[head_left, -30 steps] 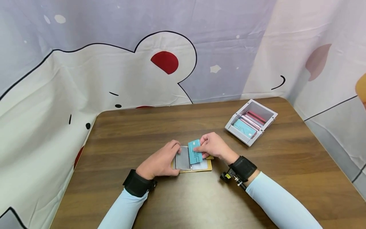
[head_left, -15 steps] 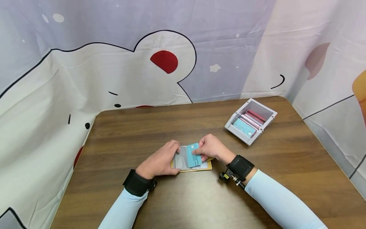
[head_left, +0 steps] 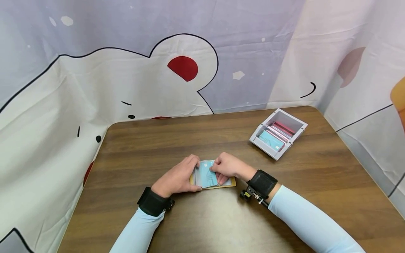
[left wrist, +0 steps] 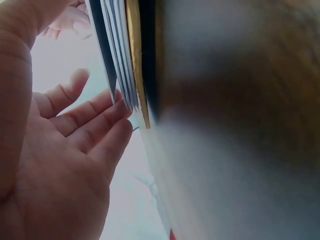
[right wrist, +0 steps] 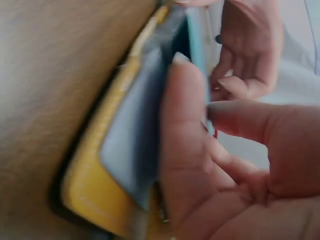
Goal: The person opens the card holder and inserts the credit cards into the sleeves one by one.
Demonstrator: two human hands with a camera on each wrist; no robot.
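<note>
A yellow card holder (head_left: 233, 182) lies spread on the table, with clear sleeves inside. My left hand (head_left: 177, 176) grips its left side, thumb at the near edge and fingers at the far edge. The left wrist view has those fingertips touching the stacked sleeve edges (left wrist: 121, 60) beside the yellow cover (left wrist: 134, 30). A teal card (head_left: 207, 175) lies over the sleeves, pinched at its right side by my right hand (head_left: 230, 166). In the right wrist view, thumb and index finger hold the teal card (right wrist: 196, 45) above a loose sleeve (right wrist: 132, 130). How far the card is inside a sleeve is unclear.
A grey open box (head_left: 265, 150) stands at the back right, holding several cards, a teal one (head_left: 271, 140) in front and red ones behind. The wooden table (head_left: 152, 140) reaches a printed cloth backdrop (head_left: 133, 84) behind.
My right hand has moved left and slightly nearer, bringing the teal card from the right page onto the left sleeves. My left hand has stayed on the card holder.
</note>
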